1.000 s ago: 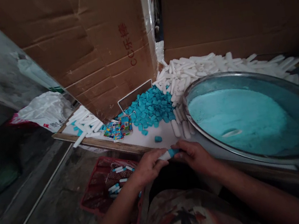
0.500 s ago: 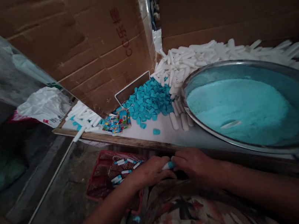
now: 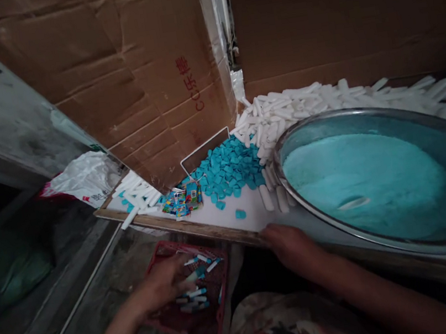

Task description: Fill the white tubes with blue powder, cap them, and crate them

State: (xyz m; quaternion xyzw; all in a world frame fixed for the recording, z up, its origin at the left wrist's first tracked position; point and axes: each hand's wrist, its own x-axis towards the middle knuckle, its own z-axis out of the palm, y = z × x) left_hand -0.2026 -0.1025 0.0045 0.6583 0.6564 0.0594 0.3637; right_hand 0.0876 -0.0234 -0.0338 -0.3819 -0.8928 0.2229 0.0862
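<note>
My left hand [image 3: 162, 282] reaches down over a red plastic basket [image 3: 214, 333] on the floor, fingertips beside a white tube with a teal cap [image 3: 194, 275]. The hand is smeared by motion, so its grip is unclear. Several more capped tubes [image 3: 192, 300] lie in the basket. My right hand [image 3: 288, 244] rests at the table's wooden front edge [image 3: 198, 227], fingers curled under, their contents hidden. Loose teal caps [image 3: 227, 169] are heaped on the white table top.
A wide metal basin [image 3: 286, 141] of teal powder [image 3: 376, 183] fills the right of the table. White uncapped tubes [image 3: 301, 102] are piled behind it and at the left [image 3: 137, 194]. Cardboard sheets [image 3: 142, 73] wall the back. Colourful stickers [image 3: 184, 200] lie nearby.
Both hands held one capped tube together at my lap. The left hand has since swung down left to the red basket, and the right hand has come off the tube and risen to the table edge.
</note>
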